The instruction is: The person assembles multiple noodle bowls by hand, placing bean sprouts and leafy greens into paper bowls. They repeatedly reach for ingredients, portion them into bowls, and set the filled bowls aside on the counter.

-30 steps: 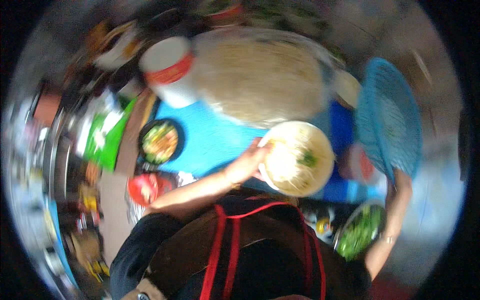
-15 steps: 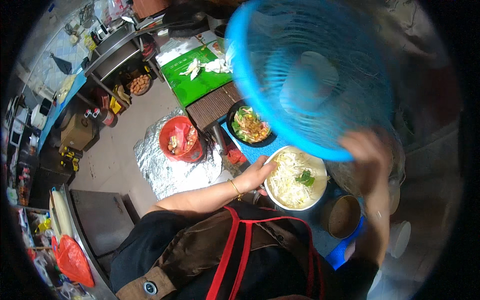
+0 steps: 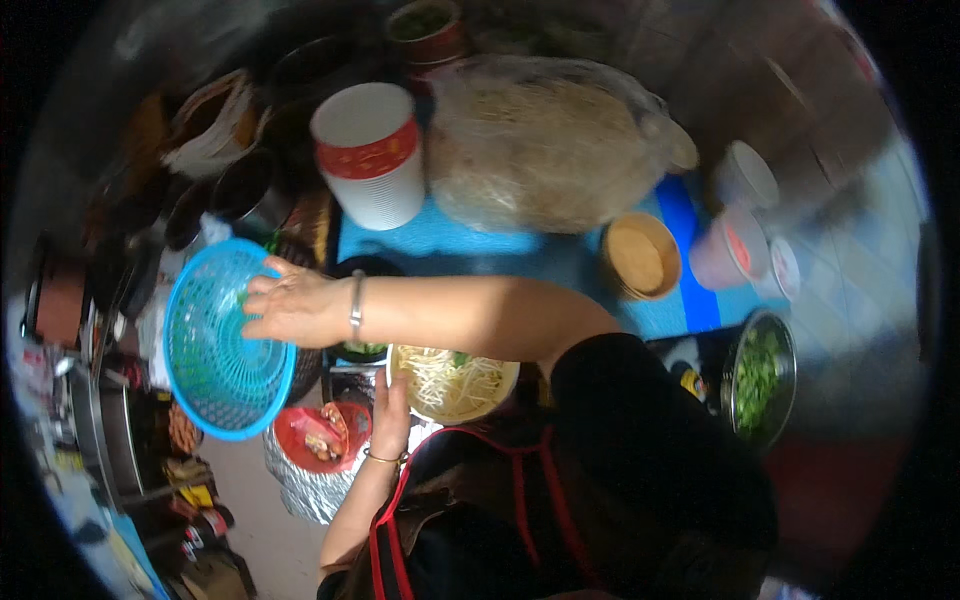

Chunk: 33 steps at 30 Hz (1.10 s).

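The right hand (image 3: 295, 305) reaches across the body to the person's left, its arm crossing the middle of the view, a thin bracelet at the wrist. Its fingers are curled over the near rim of a round blue plastic basket (image 3: 215, 345), gripping it; the basket is tilted so that its open meshed inside faces the camera, and it hangs over the cluttered left edge of the worktop (image 3: 470, 250). The left hand (image 3: 392, 412) comes up from below, also with a bracelet at the wrist, and closes on the left rim of a pale bowl of noodles (image 3: 455, 380), thumb side against the rim. The bowl sits close in front of the person's black top and red-edged apron, with white strands and a bit of green on top.

Just below the basket lies a small red bowl (image 3: 318, 436) holding some reddish food, on crumpled foil. Between the arm and the noodle bowl a dark bowl with greens (image 3: 362, 349) shows only partly. Farther out on the blue-covered worktop stands a white tub with a red band (image 3: 372, 150), and beside it a large clear bag of pale sprouts (image 3: 545, 140). To the right are a round wooden bowl (image 3: 640, 257), some pale plastic cups (image 3: 735, 215), and a metal bowl of chopped greens (image 3: 760, 375) near the person's right shoulder.
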Motion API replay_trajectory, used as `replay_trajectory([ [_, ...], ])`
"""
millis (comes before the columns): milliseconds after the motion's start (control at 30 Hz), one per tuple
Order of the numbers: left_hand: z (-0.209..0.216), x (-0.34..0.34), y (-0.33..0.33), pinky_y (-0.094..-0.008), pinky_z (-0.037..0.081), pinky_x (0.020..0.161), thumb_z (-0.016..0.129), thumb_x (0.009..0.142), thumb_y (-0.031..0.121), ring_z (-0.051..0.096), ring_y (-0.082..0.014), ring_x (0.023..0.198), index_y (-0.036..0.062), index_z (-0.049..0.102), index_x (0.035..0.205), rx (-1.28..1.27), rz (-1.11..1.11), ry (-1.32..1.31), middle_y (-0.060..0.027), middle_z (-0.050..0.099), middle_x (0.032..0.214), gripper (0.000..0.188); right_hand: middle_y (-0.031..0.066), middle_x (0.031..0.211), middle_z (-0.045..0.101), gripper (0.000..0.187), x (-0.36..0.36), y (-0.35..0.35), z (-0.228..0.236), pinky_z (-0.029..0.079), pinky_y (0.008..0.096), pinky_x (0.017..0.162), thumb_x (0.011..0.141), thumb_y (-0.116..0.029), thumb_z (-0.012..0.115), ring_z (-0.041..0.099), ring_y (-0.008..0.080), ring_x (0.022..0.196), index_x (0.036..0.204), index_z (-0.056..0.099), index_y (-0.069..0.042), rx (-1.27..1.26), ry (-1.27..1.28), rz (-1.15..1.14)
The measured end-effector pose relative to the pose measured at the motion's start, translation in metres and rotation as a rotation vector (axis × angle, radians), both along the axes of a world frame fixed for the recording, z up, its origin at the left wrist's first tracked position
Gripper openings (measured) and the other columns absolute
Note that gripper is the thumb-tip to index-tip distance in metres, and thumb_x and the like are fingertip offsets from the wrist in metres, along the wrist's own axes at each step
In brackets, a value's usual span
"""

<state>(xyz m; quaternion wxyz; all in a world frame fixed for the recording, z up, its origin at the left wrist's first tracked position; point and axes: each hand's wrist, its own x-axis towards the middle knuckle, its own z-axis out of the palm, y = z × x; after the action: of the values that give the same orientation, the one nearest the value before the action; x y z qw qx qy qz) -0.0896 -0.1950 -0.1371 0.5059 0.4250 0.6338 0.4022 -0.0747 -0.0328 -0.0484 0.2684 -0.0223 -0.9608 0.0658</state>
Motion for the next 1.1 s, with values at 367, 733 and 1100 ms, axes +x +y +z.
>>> replay_trajectory([
  [367,0.026,-0.024,0.027,-0.0333,0.045,0.078,0.038,0.089,0.033,0.054,-0.0238,0.095,-0.0017,0.039,0.117,-0.333,-0.159,-0.575,-0.0139,0.05,0.112,0.045,0.0092,0.082,0.058,0.018,0.268,-0.114,0.007,0.047,0.0309,0.065,0.074,-0.011,0.059,0.058,0.0238,0.075,0.091,0.059,-0.006,-0.138,0.519,-1.402],
  [733,0.061,-0.016,0.051,-0.036,0.045,0.079,0.037,0.087,0.04,0.053,-0.0264,0.097,-0.0013,0.035,0.122,-0.303,-0.36,-0.344,-0.015,0.048,0.115,0.054,0.0125,0.11,0.05,0.046,0.458,-0.329,-0.034,0.041,0.0398,0.084,0.068,-0.03,0.066,0.046,0.0321,0.101,0.109,0.052,-0.014,-0.132,0.117,-2.848],
  [1100,0.093,-0.011,0.081,-0.0316,0.041,0.084,0.033,0.09,0.03,0.051,-0.0213,0.1,-0.0019,0.035,0.122,-0.34,-0.697,-0.433,-0.0138,0.049,0.113,0.045,0.0159,0.126,0.034,0.073,0.422,-0.212,-0.013,0.04,0.0423,0.089,0.059,-0.043,0.072,0.035,0.0368,0.114,0.122,0.042,-0.022,-0.847,-0.465,-2.542],
])
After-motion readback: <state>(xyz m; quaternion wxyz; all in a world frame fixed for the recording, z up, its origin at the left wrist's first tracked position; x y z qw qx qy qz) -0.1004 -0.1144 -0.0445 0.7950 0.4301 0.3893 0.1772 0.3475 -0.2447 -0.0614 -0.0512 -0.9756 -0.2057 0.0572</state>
